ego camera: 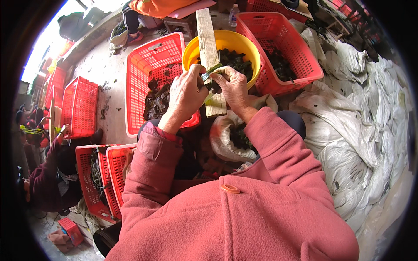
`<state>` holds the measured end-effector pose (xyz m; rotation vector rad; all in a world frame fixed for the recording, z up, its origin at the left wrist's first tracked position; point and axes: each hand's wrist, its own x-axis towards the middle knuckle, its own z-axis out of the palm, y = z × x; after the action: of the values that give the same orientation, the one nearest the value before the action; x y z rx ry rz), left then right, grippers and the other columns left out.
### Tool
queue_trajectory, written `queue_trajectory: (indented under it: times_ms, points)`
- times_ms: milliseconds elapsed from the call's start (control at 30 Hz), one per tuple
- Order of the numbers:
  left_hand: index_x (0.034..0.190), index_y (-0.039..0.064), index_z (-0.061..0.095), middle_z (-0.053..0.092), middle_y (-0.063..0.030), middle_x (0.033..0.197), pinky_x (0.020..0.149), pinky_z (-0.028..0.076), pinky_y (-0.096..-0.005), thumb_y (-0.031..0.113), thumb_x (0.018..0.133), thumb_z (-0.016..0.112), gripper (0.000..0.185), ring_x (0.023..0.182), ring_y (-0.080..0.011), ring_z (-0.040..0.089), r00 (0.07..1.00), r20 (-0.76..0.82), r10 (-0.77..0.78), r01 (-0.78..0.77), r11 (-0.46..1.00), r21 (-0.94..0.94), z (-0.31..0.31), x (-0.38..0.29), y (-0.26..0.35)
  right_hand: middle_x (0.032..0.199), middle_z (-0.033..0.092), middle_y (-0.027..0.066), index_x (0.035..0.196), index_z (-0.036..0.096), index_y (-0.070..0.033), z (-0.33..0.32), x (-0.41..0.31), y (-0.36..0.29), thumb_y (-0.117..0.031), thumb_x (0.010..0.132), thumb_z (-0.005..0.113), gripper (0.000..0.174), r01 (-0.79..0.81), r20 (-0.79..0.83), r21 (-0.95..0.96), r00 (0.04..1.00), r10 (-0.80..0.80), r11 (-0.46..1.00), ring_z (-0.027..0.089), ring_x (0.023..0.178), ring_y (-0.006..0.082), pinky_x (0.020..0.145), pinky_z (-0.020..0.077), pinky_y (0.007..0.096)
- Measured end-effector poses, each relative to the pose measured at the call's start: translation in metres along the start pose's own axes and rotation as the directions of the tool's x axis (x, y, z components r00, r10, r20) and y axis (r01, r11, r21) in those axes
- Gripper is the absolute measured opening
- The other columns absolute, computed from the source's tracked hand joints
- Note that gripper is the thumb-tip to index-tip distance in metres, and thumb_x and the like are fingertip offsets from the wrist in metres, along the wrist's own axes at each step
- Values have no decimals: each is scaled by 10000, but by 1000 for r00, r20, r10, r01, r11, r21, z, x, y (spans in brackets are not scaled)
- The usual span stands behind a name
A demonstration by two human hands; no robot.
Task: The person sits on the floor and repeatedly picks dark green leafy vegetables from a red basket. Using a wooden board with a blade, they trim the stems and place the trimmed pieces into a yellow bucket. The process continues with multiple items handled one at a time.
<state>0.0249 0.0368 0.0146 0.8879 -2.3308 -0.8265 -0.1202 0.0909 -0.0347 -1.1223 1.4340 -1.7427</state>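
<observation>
Both hands meet above a wooden plank that lies across a yellow bucket. My left hand pinches one part of a dark green, seaweed-like strip. The strip's other part is between the thumb and fingers of my right hand. Part of it hangs below the fingers, and my knuckles hide some of it. Dark leafy pieces fill much of the bucket. Under my right forearm is a white woven sack with dark green pieces inside.
Red plastic crates holding dark leafy pieces flank the bucket, with another crate on its right. More crates stand at my left beside a seated person. White woven sacks are heaped on the right. A plastic bottle stands beyond the bucket.
</observation>
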Motion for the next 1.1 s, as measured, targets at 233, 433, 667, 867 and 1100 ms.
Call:
queue_trajectory:
  times_ms: [233,433,667,867,1100]
  points:
    - [1018,42,605,649,-134,849,759,509,-398,16,743,628,277,851,-316,645,976,-150,159,-169,984,-54,2,2,-12,828,670,38,1042,607,15,-3,2,1,-148,899,705,237,-354,183,354,934,307,866,608,627,83,543,499,218]
    - [1007,15,596,681,-142,828,676,531,-362,31,769,640,242,726,-290,679,999,-50,-6,-4,979,-203,3,0,-16,909,668,38,1027,652,5,-10,1,-4,-153,877,731,232,-443,277,199,881,383,874,614,705,85,646,529,242]
    - [972,-26,605,648,-80,752,555,503,-280,62,753,679,247,625,-131,637,999,42,-23,33,958,-284,3,3,-19,1005,663,42,1077,633,8,-22,-7,-17,-32,841,728,258,-379,339,92,881,328,921,623,912,99,823,543,271]
    - [928,-40,591,627,-62,754,555,488,-266,18,726,636,216,624,-102,599,991,126,-55,107,885,-454,-1,4,-20,1057,654,36,1093,617,-19,-25,-9,-19,46,842,684,267,-327,363,123,894,264,937,616,977,99,895,519,264]
    - [962,1,592,610,-70,728,604,494,-279,4,756,649,213,637,-108,594,1000,16,27,-22,960,-279,-2,1,-13,1043,666,43,1089,631,-37,-19,-10,-14,31,866,667,236,-432,411,579,887,209,692,630,952,118,891,519,280]
